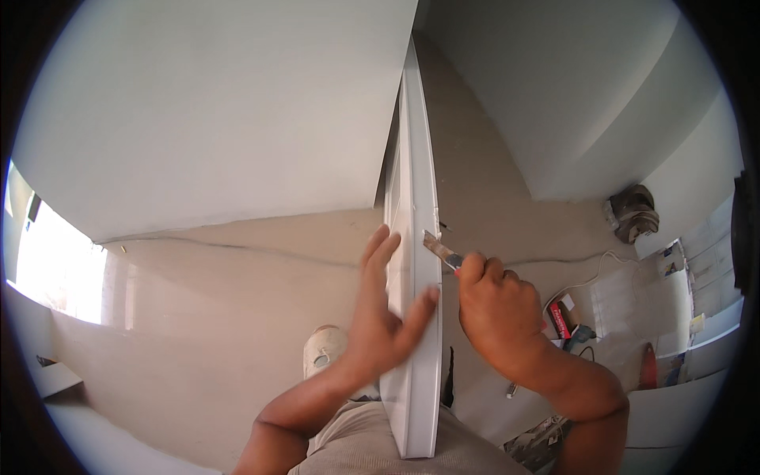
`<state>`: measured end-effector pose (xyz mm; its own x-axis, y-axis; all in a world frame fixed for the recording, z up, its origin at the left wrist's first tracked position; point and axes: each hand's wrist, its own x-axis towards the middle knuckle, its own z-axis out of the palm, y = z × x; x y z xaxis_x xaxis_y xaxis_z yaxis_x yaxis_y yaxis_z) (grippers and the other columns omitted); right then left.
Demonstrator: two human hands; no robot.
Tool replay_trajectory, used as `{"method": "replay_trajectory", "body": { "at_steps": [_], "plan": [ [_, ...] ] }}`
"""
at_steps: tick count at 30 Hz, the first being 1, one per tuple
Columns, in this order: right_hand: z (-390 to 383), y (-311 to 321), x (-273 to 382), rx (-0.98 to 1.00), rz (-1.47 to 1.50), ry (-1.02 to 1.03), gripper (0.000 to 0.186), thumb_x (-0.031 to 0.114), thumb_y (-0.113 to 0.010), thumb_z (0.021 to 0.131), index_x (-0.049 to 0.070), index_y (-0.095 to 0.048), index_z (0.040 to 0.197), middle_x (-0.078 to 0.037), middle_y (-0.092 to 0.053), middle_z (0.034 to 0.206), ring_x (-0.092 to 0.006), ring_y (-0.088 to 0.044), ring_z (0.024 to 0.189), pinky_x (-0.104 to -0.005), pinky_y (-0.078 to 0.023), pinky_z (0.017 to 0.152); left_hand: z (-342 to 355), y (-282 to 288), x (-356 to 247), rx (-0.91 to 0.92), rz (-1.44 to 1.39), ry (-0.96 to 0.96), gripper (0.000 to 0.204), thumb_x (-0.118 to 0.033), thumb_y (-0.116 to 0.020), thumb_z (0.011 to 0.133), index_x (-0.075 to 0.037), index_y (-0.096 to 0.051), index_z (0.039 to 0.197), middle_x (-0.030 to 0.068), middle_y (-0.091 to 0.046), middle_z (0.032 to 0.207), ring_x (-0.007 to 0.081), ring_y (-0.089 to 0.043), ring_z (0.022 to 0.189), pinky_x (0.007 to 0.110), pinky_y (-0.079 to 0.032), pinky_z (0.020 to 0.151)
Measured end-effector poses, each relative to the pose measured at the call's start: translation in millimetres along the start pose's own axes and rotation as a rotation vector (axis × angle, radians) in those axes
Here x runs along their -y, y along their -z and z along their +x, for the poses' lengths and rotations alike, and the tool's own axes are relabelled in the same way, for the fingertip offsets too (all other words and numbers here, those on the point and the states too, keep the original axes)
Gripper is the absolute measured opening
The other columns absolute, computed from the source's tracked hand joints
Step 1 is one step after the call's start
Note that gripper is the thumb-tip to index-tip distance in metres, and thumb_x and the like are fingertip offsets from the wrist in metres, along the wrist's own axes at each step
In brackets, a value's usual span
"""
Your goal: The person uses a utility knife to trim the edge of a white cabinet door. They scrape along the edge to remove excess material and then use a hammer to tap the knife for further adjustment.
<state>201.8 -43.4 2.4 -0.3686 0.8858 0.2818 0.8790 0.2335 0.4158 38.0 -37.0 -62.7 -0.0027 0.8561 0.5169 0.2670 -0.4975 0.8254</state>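
A white door [412, 237] is standing on edge, running away from the person over the bare concrete floor [237, 317]. The left hand [384, 317] is lying flat and open against the door's left face, thumb hooking over its narrow edge. The right hand [495, 305] is closing its grip around a utility knife [442, 252], fist just right of the door, the blade tip touching the door's edge. A shoe [324, 352] is showing below the left hand.
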Motion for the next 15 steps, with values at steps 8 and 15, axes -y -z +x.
{"method": "replay_trajectory", "body": {
  "at_steps": [8,15],
  "plan": [
    [-6.5,3.7,5.9,0.130,0.002,-0.071,0.017,0.016,-0.061,0.099,0.006,-0.047,0.096,-0.013,-0.064,0.081,-0.0291,-0.072,0.067,-0.0397,-0.058,0.055,-27.5,31.5,-52.0,0.604,-0.474,-0.609,0.038,-0.040,-0.073,0.089,-0.007,-0.064,0.073,0.0071,-0.054,0.064,0.0280,-0.057,0.061,0.040,-0.049,0.070],
    [-3.5,-1.8,2.2,0.170,0.072,-0.127,0.017,0.018,-0.059,0.101,0.005,-0.048,0.099,-0.017,-0.065,0.084,-0.0362,-0.071,0.070,-0.0461,-0.057,0.058,-55.9,9.0,-45.7,0.503,-0.471,-0.515,0.035,-0.035,-0.070,0.085,-0.003,-0.063,0.071,0.0110,-0.059,0.068,0.0306,-0.059,0.066,0.038,-0.050,0.075]
  ]
}}
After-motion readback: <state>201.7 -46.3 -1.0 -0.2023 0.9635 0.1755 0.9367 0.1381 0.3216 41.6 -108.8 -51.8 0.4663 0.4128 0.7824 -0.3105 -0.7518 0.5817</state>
